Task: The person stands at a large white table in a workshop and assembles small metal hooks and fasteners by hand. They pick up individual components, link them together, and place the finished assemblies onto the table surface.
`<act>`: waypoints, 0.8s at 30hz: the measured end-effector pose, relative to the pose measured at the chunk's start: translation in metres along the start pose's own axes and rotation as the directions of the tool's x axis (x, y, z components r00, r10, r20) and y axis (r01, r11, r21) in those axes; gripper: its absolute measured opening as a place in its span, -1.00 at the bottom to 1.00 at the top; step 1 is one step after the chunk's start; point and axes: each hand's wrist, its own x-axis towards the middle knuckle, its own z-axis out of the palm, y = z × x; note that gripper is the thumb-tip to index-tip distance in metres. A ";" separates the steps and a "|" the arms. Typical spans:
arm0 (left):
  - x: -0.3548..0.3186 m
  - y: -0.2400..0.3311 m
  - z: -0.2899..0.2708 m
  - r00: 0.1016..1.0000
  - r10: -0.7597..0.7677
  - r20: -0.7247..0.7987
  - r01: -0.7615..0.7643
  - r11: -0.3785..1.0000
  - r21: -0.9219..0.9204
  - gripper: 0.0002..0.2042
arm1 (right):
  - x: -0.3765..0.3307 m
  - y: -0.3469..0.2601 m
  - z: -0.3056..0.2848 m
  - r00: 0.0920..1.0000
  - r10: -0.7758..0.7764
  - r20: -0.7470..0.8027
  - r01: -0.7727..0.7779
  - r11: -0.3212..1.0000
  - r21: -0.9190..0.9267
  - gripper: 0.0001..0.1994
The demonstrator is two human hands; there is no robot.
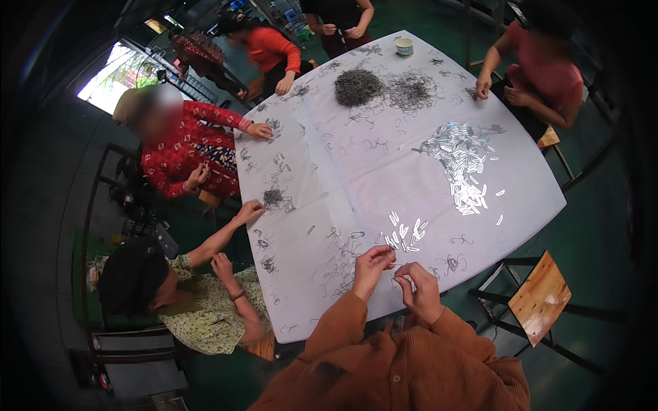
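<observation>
Fingers of the left hand (372, 269) and the right hand (421, 294) are pinched together, thumb to forefinger, and seem clamped on a thin piece (388, 266) over the near edge of the bench (524, 185); its exact form is too small to tell. A small cluster of shiny strips (404, 234) lies just beyond the left hand, and a knot of dark wire bits (452, 263) lies just beside the right. Such slight pieces probably handle best with a light fingertip pinch, both hands low and close together, and wrists steady. The near edge runs below the hands, so anything let slip toward the body could fall off. Bare white cloth between the small cluster and the larger strip heap (462, 168) gives room forward and right; leftward, a co-worker's hand (252, 211) is at the bench's edge.
</observation>
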 end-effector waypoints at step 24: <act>-0.109 0.047 -0.148 0.689 0.668 -0.283 -0.591 0.743 0.315 -0.88 | 0.008 -0.048 0.177 0.950 -0.271 0.156 0.282 0.957 -0.059 -0.85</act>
